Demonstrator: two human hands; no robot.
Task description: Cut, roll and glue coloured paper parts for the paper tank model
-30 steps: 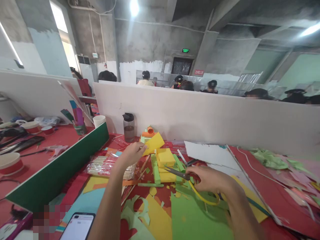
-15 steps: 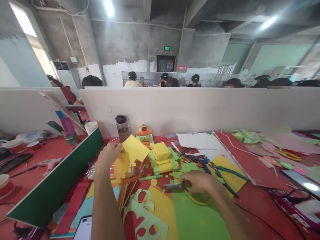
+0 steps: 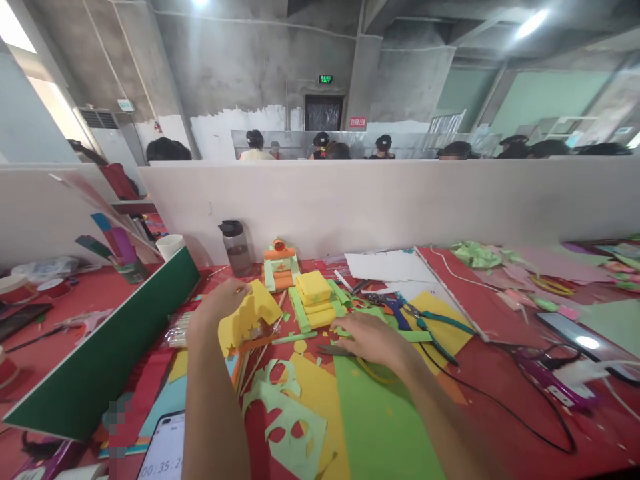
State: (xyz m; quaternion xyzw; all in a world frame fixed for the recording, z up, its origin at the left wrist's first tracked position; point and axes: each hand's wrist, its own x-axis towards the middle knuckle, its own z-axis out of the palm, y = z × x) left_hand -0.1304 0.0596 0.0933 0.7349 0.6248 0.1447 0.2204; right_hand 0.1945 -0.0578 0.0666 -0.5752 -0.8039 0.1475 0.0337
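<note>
My left hand (image 3: 227, 300) is closed on the edge of a yellow paper sheet (image 3: 263, 303), which has a ragged cut edge. My right hand (image 3: 363, 337) hovers with fingers stretched out over the scissors (image 3: 333, 350); their yellow handle (image 3: 377, 373) shows partly beneath it. Its fingertips are close to a yellow and green paper model (image 3: 314, 288) made of stacked blocks. Behind that stands an orange and green paper model (image 3: 279, 267). Under my right arm lies a large green sheet (image 3: 375, 420), next to light green paper with cut-out holes (image 3: 285, 413).
A dark green board (image 3: 110, 347) stands on edge at the left. Pliers (image 3: 435, 330) lie on yellow paper at the right. A water bottle (image 3: 236, 250) is by the white partition (image 3: 350, 207). A phone (image 3: 163, 447) sits at the front left; a glue gun (image 3: 555, 380) is far right.
My right hand has let go of the scissors, which now lie on the table, and has moved up toward the yellow model. My left hand still holds the yellow sheet. The view has shifted slightly.
</note>
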